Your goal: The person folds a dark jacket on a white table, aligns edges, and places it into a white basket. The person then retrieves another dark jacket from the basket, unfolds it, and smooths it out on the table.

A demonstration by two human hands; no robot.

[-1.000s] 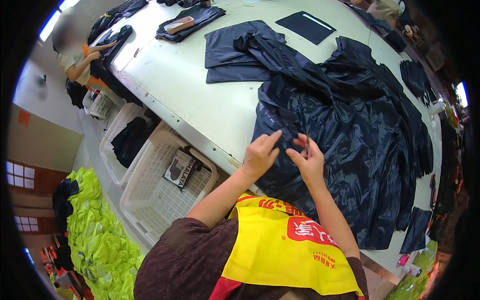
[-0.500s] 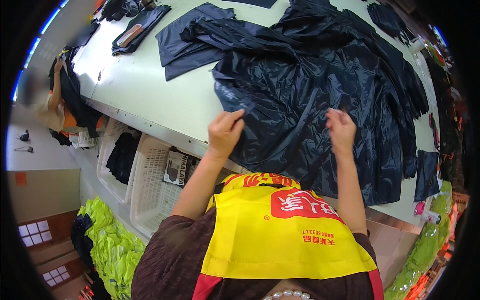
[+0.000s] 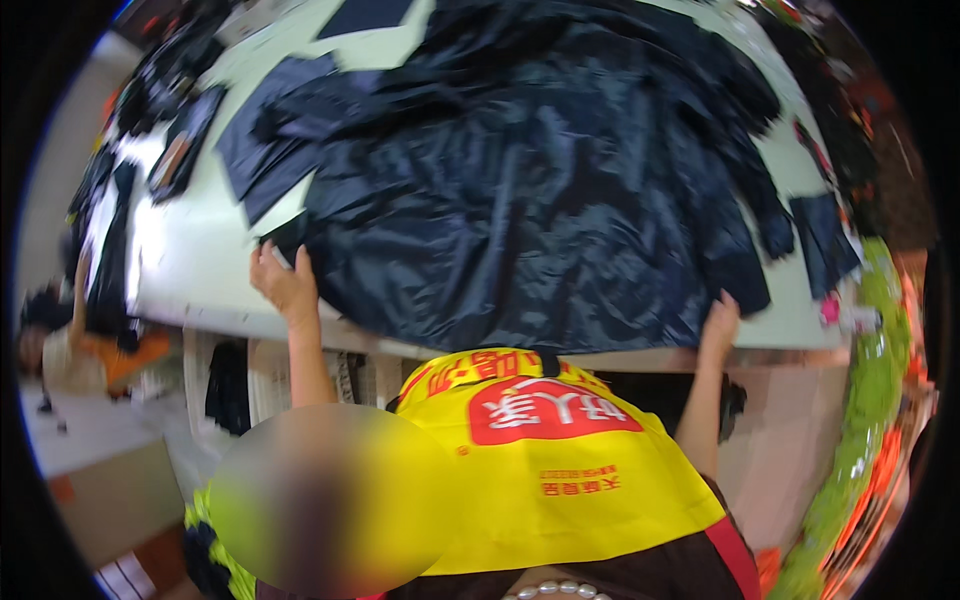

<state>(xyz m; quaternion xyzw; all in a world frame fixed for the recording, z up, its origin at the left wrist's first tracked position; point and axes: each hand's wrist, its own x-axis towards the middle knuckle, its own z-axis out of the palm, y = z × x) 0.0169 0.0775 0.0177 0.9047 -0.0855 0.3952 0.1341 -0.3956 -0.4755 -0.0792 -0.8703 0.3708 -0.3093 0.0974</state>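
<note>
Left part of table (image 3: pixel 195 250): tan tray (image 3: pixel 174 157) on dark fabric stack (image 3: pixel 204 120). Left edge: co-worker (image 3: pixel 72 366) beside hanging dark cloth (image 3: pixel 112 265). Below table edge: white basket (image 3: pixel 270 375); dark bundle (image 3: pixel 228 385) near it. Right: flat dark piece (image 3: pixel 822 240), small pink object (image 3: pixel 829 310), yellow-green heap (image 3: pixel 870 345), orange strips (image 3: pixel 882 470) outside heap.

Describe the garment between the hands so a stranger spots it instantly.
Find the pale worktable, then look between the left hand and right hand. The glossy navy sleeved garment spreads there, far larger than the dark fabric pieces beside it.
</note>
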